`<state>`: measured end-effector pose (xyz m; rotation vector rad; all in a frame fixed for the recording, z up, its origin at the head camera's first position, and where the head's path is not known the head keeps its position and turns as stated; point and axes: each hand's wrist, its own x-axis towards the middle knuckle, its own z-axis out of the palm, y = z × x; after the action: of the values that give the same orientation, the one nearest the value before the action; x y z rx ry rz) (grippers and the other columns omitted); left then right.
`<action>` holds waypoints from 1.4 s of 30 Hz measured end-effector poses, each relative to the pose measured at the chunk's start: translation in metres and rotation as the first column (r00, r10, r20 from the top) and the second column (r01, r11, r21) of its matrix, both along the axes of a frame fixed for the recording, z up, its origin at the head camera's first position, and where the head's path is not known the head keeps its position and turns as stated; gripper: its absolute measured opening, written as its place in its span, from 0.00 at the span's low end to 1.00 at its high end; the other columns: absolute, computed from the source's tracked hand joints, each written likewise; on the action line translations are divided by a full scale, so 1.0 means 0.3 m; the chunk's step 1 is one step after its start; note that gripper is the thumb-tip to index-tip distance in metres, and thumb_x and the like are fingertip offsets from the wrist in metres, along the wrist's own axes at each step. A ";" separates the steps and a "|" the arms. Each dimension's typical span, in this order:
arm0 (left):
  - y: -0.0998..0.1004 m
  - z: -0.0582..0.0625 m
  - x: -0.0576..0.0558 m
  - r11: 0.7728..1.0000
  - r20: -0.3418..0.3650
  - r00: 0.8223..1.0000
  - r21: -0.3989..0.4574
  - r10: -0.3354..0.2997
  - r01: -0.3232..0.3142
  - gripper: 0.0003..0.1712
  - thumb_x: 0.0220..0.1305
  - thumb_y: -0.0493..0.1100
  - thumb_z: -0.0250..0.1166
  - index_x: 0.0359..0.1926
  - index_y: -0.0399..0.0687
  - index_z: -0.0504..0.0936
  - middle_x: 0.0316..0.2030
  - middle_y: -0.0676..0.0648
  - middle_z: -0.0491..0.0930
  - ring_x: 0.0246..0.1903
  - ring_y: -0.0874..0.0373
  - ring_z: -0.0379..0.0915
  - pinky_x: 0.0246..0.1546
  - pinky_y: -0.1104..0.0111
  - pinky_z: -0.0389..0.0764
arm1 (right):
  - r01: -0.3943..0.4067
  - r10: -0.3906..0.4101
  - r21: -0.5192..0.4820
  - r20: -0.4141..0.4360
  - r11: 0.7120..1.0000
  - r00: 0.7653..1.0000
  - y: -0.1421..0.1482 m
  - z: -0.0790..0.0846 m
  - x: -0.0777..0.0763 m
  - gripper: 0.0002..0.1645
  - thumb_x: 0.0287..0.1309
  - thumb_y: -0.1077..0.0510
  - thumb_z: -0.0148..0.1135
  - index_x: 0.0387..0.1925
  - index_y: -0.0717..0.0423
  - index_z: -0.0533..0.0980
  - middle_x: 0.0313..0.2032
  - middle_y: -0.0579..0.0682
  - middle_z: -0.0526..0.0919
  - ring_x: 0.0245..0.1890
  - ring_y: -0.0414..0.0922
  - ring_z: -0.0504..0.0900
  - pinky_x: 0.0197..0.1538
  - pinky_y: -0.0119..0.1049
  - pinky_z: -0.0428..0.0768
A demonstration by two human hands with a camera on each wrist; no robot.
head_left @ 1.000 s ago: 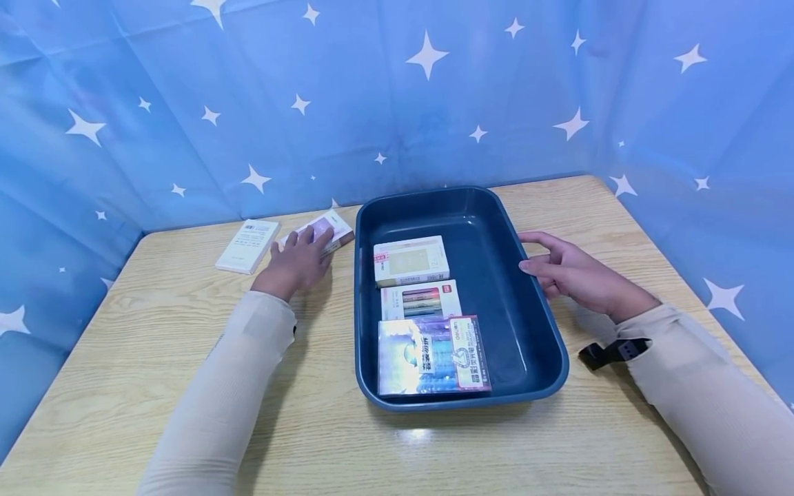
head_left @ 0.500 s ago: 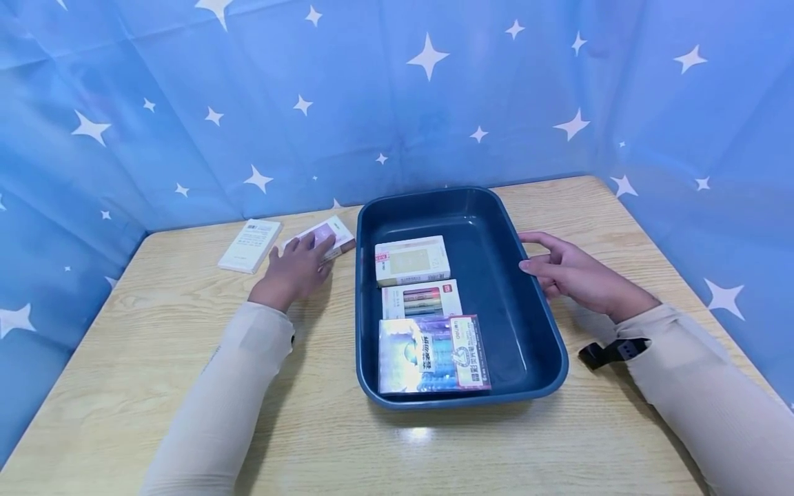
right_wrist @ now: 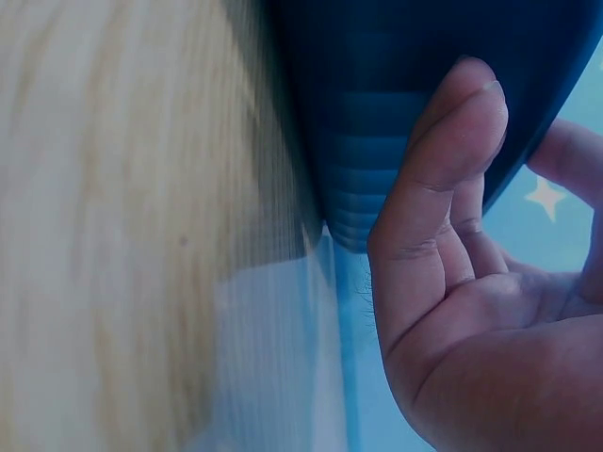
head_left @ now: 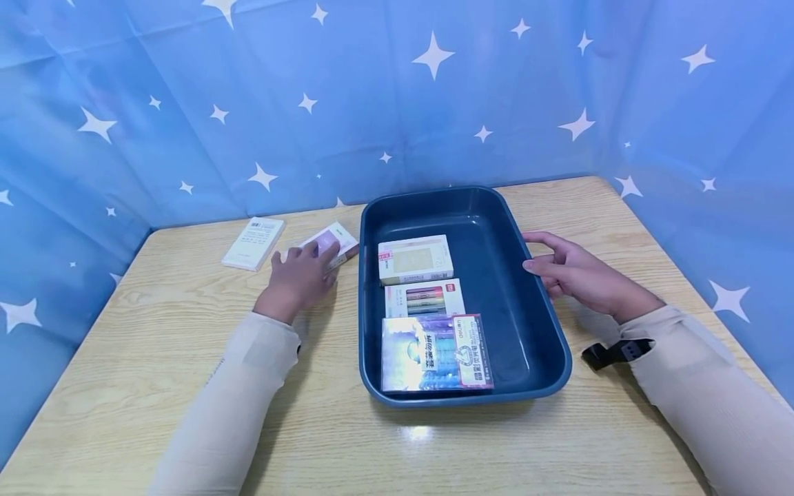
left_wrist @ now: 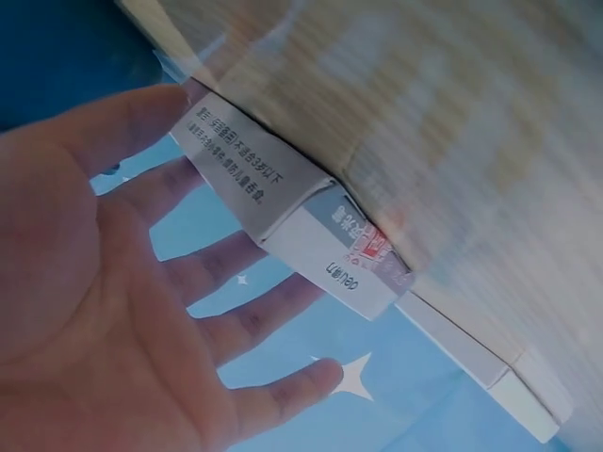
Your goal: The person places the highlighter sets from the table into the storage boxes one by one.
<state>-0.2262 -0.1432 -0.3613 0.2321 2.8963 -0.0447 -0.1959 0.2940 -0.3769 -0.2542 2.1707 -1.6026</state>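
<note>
My left hand (head_left: 296, 281) holds a white and lilac box (head_left: 329, 240) on the table, left of a dark blue plastic bin (head_left: 511, 331). In the left wrist view the thumb meets one edge of this box (left_wrist: 240, 179) and other fingers reach behind it; their tips are partly hidden. My right hand (head_left: 577, 279) grips the bin's right rim, thumb on the edge. From the right wrist, bent fingers (right_wrist: 462, 141) show against the outer wall. Inside the bin lie a cream box (head_left: 412, 259), a pen pack (head_left: 424, 300) and a shiny pack of highlighters (head_left: 412, 355).
A white box (head_left: 253, 242) lies flat at the back left, beside the held box. Behind the wooden table (head_left: 155, 358) hangs a blue curtain (head_left: 347, 89) with white stars. A black strap (head_left: 611, 355) sits at the right wrist.
The lilac box has shifted slightly right and towards me with my left hand, close to the bin. The right hand keeps its place on the rim.
</note>
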 end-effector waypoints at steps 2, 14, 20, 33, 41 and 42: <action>0.008 0.000 0.008 1.000 -0.012 1.000 -0.026 -0.005 0.005 0.36 0.75 0.55 0.51 0.79 0.63 0.52 0.77 0.37 0.53 0.73 0.32 0.51 0.70 0.32 0.46 | 0.001 -0.001 -0.005 -0.005 1.000 1.000 0.000 0.000 0.000 0.39 0.74 0.50 0.53 0.77 0.50 0.48 0.23 0.43 0.74 0.18 0.45 0.66 0.30 0.39 0.78; 0.021 -0.001 0.046 0.996 -0.070 0.997 -0.088 -0.032 0.026 0.35 0.75 0.56 0.53 0.78 0.63 0.56 0.71 0.34 0.62 0.67 0.32 0.59 0.67 0.32 0.57 | -0.005 0.005 -0.013 -0.005 1.000 1.000 0.001 -0.001 -0.003 0.39 0.74 0.50 0.53 0.77 0.50 0.48 0.22 0.42 0.76 0.19 0.43 0.69 0.30 0.39 0.78; 0.024 -0.008 0.050 0.996 -0.097 0.995 -0.080 -0.033 0.025 0.34 0.74 0.57 0.54 0.77 0.63 0.58 0.70 0.34 0.63 0.66 0.33 0.61 0.65 0.33 0.61 | 0.006 -0.006 -0.006 0.002 1.000 1.000 0.003 -0.002 0.001 0.39 0.74 0.50 0.53 0.77 0.50 0.48 0.23 0.42 0.78 0.19 0.43 0.69 0.31 0.38 0.78; 0.017 -0.019 0.049 0.997 -0.053 0.998 0.073 0.026 -0.022 0.33 0.75 0.53 0.54 0.77 0.64 0.58 0.70 0.32 0.58 0.67 0.28 0.57 0.67 0.32 0.56 | -0.001 0.001 -0.008 0.005 1.000 1.000 0.003 -0.001 0.001 0.41 0.74 0.49 0.53 0.77 0.51 0.47 0.23 0.41 0.77 0.19 0.45 0.68 0.31 0.39 0.77; 0.008 -0.021 0.050 0.998 -0.077 0.997 0.055 0.017 -0.013 0.33 0.75 0.53 0.55 0.77 0.65 0.59 0.69 0.33 0.60 0.65 0.29 0.61 0.63 0.31 0.61 | 0.006 -0.006 -0.003 -0.006 1.000 1.000 -0.002 -0.002 -0.003 0.39 0.74 0.50 0.53 0.77 0.50 0.47 0.19 0.42 0.69 0.18 0.47 0.64 0.29 0.39 0.73; 0.007 -0.021 0.051 0.999 -0.079 0.997 0.052 0.015 -0.011 0.33 0.74 0.52 0.55 0.77 0.65 0.59 0.69 0.32 0.60 0.65 0.29 0.61 0.63 0.31 0.61 | 0.009 -0.009 0.000 -0.003 1.000 1.000 -0.002 -0.002 -0.004 0.39 0.74 0.51 0.53 0.77 0.50 0.47 0.20 0.42 0.70 0.18 0.46 0.65 0.29 0.39 0.74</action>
<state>-0.2110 -0.1411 -0.3677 0.2259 2.9803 0.0233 -0.1970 0.2933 -0.3777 -0.2479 2.1773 -1.6078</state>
